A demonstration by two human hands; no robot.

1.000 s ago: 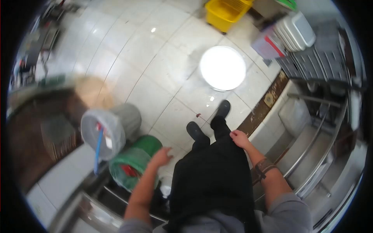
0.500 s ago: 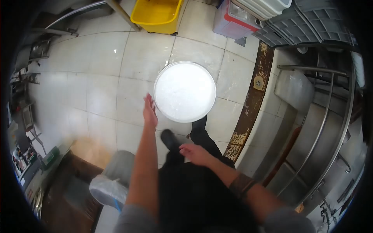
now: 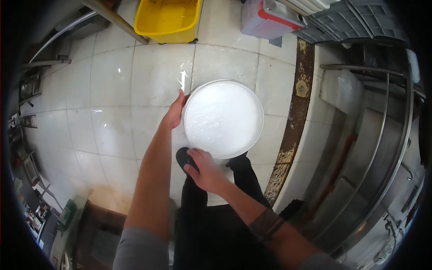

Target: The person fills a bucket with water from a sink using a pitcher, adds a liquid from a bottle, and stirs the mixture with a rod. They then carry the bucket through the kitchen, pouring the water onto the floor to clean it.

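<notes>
A round white bucket (image 3: 223, 118) stands before my feet, seen from straight above. Its pale top is glossy, with small glints and a raised rim. My left hand (image 3: 174, 110) is at the bucket's left side, thumb pointing away from me and fingers curled in behind the rim, partly hidden. Closer to my body, my right hand (image 3: 204, 170) hovers near the front left of the rim. Its thumb stands apart from the other fingers, which are slightly blurred, and nothing shows in it. Below that hand is a black shoe (image 3: 183, 156).
Pale floor tiles (image 3: 112, 85) surround the bucket. Beyond it are a yellow wheeled tub (image 3: 167, 20) and a red-and-white container (image 3: 265, 20). A worn brown strip with a drain (image 3: 301, 88) runs along the right, beside metal shelving (image 3: 382, 121). A brown-edged box (image 3: 101, 220) lies at lower left.
My left hand has moved from just beside the bucket onto its side. My right hand has swung up and left toward the rim. The view has shifted, and the bucket appears larger.
</notes>
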